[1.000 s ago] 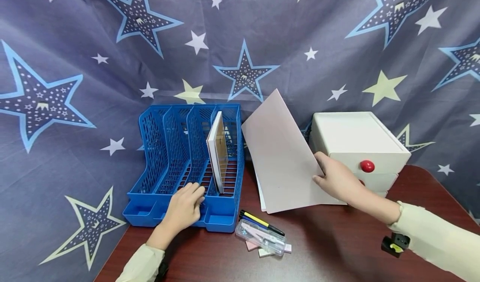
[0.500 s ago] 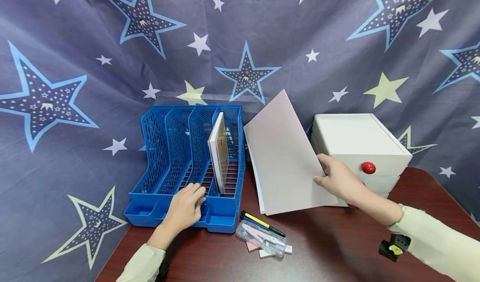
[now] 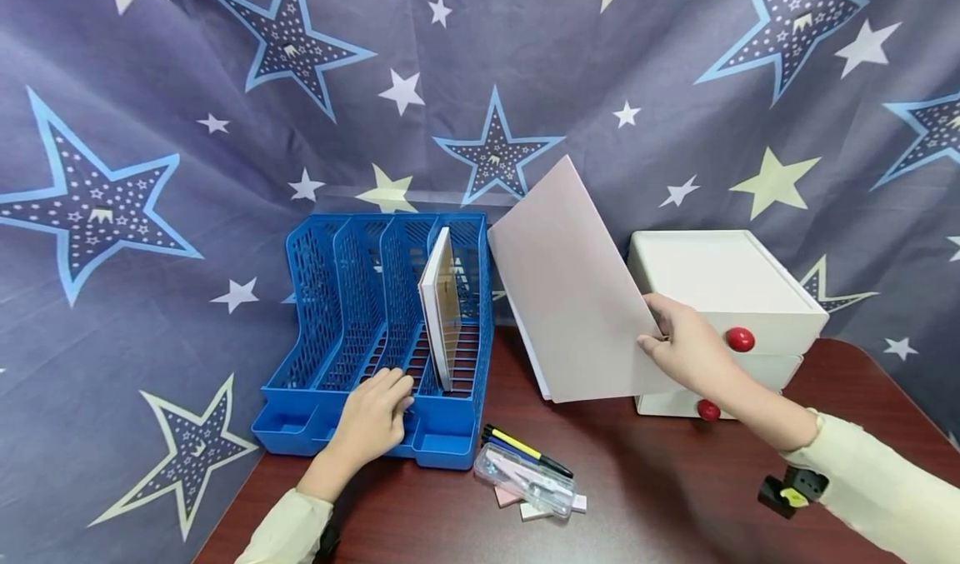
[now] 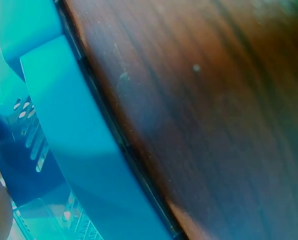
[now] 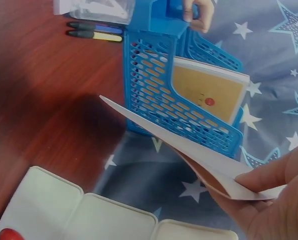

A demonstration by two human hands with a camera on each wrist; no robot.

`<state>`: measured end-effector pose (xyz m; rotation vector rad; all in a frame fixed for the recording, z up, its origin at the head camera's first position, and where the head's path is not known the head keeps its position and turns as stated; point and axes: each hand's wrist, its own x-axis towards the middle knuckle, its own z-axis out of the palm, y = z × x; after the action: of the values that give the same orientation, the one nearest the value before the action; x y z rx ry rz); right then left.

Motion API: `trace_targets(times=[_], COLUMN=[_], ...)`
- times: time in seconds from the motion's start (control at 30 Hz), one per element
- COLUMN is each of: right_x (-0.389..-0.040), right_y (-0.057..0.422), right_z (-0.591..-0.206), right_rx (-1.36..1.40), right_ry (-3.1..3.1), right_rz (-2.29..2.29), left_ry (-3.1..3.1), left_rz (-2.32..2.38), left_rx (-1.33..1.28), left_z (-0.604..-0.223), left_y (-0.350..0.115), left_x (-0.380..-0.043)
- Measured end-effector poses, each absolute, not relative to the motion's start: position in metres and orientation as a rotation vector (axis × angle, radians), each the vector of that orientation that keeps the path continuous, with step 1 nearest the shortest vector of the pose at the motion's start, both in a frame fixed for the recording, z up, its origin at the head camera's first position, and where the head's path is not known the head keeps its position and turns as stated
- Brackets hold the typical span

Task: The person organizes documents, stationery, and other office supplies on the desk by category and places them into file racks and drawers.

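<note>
My right hand (image 3: 693, 343) pinches a thin, pale pinkish-grey booklet (image 3: 573, 297) by its right edge, thumb on the near face. The booklet tilts upright above the table, between the blue file rack (image 3: 442, 443) and the white drawer box. In the right wrist view the booklet (image 5: 189, 150) is seen nearly edge-on, its layers slightly parted and brown underneath. My left hand (image 3: 371, 418) grips the rack's front wall with curled fingers. A book (image 3: 442, 314) with white edges and a tan cover stands in the rack's right-hand compartment.
The white drawer box (image 3: 727, 268) with red knobs stands at the back right. In front of the rack lie a clear plastic case (image 3: 525, 482), yellow and blue markers (image 3: 528, 451) and small pale blocks (image 3: 534, 512). A star-patterned cloth (image 3: 247, 172) hangs behind.
My right hand has lifted the booklet a little and shifted it right, uncovering more of the drawer box's lower front. My left hand stays on the rack.
</note>
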<state>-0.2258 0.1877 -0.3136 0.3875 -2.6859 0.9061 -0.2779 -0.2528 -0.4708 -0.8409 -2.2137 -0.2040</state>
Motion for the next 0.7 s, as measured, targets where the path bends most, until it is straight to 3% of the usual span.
trace_targets(times=[0.7], right_x=[-0.217], right_y=[0.191], right_z=[-0.277], right_rx=[0.355], right_ry=[-2.368], right_rz=[1.091], left_ry=[-2.219], left_rz=[-0.2], left_rx=[-0.839], left_z=[-0.468], left_y=[-0.252], left_x=[-0.278])
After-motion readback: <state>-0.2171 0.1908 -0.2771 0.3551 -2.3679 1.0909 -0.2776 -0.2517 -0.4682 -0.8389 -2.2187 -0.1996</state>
